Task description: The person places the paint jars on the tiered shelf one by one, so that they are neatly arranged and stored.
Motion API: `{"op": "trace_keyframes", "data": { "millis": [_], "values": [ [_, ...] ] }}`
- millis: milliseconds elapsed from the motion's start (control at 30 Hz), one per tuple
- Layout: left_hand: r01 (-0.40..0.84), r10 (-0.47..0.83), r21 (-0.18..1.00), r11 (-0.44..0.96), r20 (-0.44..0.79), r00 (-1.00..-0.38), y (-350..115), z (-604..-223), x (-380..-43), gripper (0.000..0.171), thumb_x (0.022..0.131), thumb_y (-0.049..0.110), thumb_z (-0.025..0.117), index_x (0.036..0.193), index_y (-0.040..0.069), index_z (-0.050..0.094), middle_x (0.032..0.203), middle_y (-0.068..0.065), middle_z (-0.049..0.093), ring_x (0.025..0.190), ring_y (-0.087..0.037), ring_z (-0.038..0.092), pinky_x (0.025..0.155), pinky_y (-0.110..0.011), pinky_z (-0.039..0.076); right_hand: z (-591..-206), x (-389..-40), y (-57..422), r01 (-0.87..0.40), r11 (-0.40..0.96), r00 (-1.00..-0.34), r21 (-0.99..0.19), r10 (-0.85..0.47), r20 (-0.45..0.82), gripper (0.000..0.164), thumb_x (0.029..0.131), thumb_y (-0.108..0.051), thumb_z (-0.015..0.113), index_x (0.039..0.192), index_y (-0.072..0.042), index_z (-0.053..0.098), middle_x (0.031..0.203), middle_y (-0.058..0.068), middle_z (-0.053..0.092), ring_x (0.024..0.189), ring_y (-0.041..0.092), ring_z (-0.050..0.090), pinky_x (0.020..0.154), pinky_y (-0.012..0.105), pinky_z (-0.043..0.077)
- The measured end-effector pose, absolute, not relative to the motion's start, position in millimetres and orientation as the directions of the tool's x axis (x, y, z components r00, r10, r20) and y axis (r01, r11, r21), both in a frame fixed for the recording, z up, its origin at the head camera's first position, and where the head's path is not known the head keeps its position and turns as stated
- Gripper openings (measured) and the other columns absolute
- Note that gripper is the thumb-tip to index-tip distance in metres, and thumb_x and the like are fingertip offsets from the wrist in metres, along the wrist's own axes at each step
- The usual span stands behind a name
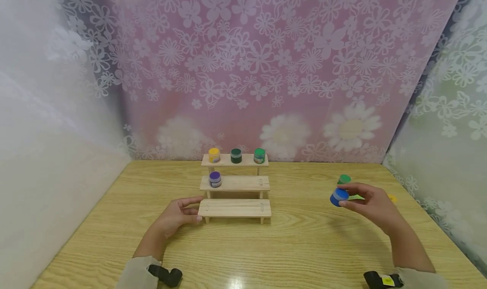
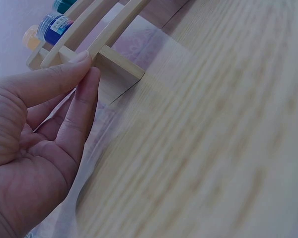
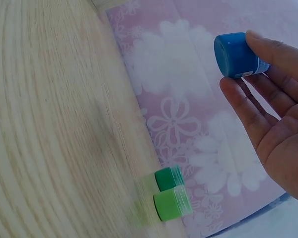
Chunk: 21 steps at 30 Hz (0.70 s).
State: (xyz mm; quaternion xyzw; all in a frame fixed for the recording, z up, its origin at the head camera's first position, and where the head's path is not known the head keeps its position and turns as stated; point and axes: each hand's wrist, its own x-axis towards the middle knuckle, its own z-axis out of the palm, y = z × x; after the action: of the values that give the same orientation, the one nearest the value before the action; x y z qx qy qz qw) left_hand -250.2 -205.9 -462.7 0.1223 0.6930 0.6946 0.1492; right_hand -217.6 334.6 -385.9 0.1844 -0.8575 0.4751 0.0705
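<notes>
A three-tier wooden display stand (image 1: 236, 208) stands on the table. My left hand (image 1: 178, 216) pinches the left end of its lowest shelf between thumb and fingers, as the left wrist view shows at the shelf end (image 2: 120, 62). My right hand (image 1: 374, 204) grips a small blue paint jar (image 1: 338, 197) by thumb and fingertips, tilted and held up over the right side of the table. On the top shelf sit a yellow jar (image 1: 214, 155), a dark green jar (image 1: 236, 156) and a green jar (image 1: 259, 156). A purple jar (image 1: 215, 179) occupies the middle shelf's left end.
Behind my right hand, a green jar (image 1: 344, 179) and a light green jar (image 3: 172, 204) stand on the table. Something yellow (image 1: 392, 198) shows partly past that hand. Flowered cloth (image 1: 243, 69) hangs along the table's back edge, with more cloth at both sides.
</notes>
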Motion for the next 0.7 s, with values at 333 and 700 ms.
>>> {"op": "trace_keyframes", "data": {
  "millis": [333, 700],
  "values": [
    [-0.04, 0.379, 0.999, 0.002, -0.038, -0.925, -206, -463, -251, 0.07, 0.081, -0.006, 0.075, 0.143, -0.009, 0.042, 0.106, -0.019, 0.069, 0.093, -0.022, 0.068, 0.077, -0.031, 0.056, -381, -221, 319, -0.39, 0.424, -0.914, -0.817, -0.285, 0.288, 0.042, 0.092, -0.01, 0.069, 0.129, 0.005, 0.058, 0.118, -0.017, 0.058, 0.097, 0.007, 0.066, 0.076, 0.03, 0.057],
    [-0.038, 0.378, 0.999, 0.0, -0.036, -0.925, -206, -463, -251, 0.071, 0.08, -0.007, 0.075, 0.143, -0.009, 0.041, 0.107, -0.02, 0.068, 0.093, -0.022, 0.068, 0.077, -0.03, 0.056, -374, -225, 300, -0.456, 0.365, -0.874, -0.812, -0.354, 0.331, 0.039, 0.09, -0.004, 0.069, 0.128, 0.005, 0.059, 0.12, -0.005, 0.06, 0.097, 0.013, 0.067, 0.076, 0.03, 0.057]
  ]
}}
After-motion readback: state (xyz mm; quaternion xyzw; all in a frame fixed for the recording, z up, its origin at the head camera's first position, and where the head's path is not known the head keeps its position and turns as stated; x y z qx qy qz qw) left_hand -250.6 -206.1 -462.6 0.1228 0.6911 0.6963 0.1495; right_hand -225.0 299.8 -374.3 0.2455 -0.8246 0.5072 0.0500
